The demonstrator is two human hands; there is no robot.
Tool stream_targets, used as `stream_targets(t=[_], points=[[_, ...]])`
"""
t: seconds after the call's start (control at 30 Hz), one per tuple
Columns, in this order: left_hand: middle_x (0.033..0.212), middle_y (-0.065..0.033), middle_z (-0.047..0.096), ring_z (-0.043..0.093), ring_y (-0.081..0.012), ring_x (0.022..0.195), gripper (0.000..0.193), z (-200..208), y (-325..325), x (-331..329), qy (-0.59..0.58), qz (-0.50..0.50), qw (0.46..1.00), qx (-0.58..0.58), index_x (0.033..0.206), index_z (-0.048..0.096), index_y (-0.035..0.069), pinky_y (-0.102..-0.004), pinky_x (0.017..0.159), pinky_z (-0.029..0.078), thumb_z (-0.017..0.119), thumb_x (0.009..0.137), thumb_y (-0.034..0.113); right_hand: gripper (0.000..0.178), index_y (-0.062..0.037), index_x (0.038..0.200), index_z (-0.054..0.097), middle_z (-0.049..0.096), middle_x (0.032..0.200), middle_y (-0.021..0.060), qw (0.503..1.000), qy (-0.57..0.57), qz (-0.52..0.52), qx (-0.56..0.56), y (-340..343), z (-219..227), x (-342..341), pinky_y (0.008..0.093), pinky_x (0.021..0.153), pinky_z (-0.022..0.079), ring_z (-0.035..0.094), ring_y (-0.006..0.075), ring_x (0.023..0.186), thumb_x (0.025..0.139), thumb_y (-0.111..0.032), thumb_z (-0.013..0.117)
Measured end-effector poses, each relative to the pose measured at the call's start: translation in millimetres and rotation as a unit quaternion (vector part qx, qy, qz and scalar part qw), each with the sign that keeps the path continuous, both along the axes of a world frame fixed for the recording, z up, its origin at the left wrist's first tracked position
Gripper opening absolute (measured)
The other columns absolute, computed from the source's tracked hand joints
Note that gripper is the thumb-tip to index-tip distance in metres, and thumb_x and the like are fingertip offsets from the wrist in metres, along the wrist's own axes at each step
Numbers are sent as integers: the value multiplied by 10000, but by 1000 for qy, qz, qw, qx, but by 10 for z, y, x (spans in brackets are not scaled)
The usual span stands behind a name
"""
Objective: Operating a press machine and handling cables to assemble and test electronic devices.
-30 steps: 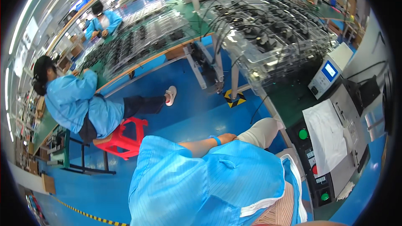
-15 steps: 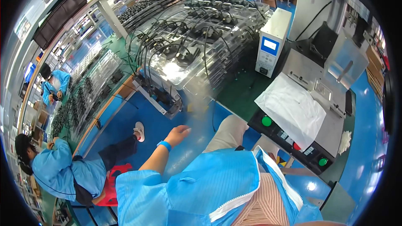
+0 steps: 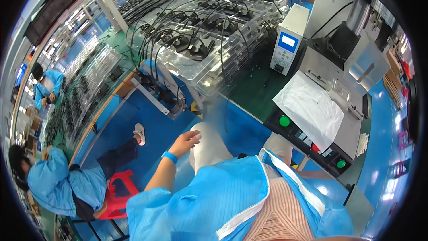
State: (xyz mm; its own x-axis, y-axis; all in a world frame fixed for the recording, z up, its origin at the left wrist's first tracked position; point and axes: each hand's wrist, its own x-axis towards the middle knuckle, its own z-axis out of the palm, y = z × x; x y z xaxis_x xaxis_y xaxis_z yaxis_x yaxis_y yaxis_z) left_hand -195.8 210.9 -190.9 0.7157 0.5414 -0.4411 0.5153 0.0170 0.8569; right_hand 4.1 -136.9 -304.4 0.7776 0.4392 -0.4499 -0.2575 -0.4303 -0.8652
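My left hand (image 3: 185,143) hangs in front of me over my light trousers, with a blue band (image 3: 170,156) around its wrist. Its fingers are loosely curled and close together, and I see nothing held in them. It touches neither the bench nor any tray. Nearest ahead of it is the bench corner with clear plastic trays (image 3: 196,69), stacked and loaded with black cabled parts. My right hand is out of view.
Right of the trays stand a white control box (image 3: 289,40) with a screen and a machine with green buttons (image 3: 284,121). A white sheet (image 3: 310,107) covers part of it. A co-worker in blue (image 3: 67,183) sits at left on a red stool (image 3: 120,192).
My view has shifted, and the bench corner and the co-workers sit further left. My left hand appears slightly lower, its fingers more curled. My leg has come forward beside it.
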Motion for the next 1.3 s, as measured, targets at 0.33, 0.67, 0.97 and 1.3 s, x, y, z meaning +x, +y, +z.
stream_targets(t=[0.33,0.67,0.97,1.3], points=[[904,-139,649,600,-184,729,297,1541,1052,-216,-315,104,935,127,1147,571,-17,-275,702,496,450,887,62,394,11,1123,576,627,1033,126,955,-59,219,191,1187,2022,160,304,867,444,586,203,915,966,-320,431],[1235,-130,542,499,-223,1142,404,2597,2362,842,-372,57,893,246,1258,489,-9,-320,952,387,528,872,102,493,38,1267,433,492,1268,229,892,123,65,430,2724,3575,1124,410,969,415,522,333,1115,948,-337,420],[1244,-167,523,466,-347,1131,551,2690,2985,1800,-96,-72,862,492,1215,512,33,-440,968,334,652,790,354,635,105,1297,315,429,1289,271,930,145,-170,292,3850,3721,1695,429,986,395,470,364,1167,866,-265,600],[1122,-112,600,488,-296,1081,357,2615,2912,2524,129,-165,754,622,985,625,77,-484,922,294,629,786,373,421,71,1112,477,543,1121,242,872,296,-100,377,4380,3533,1793,407,881,456,558,335,1021,850,-229,613]])
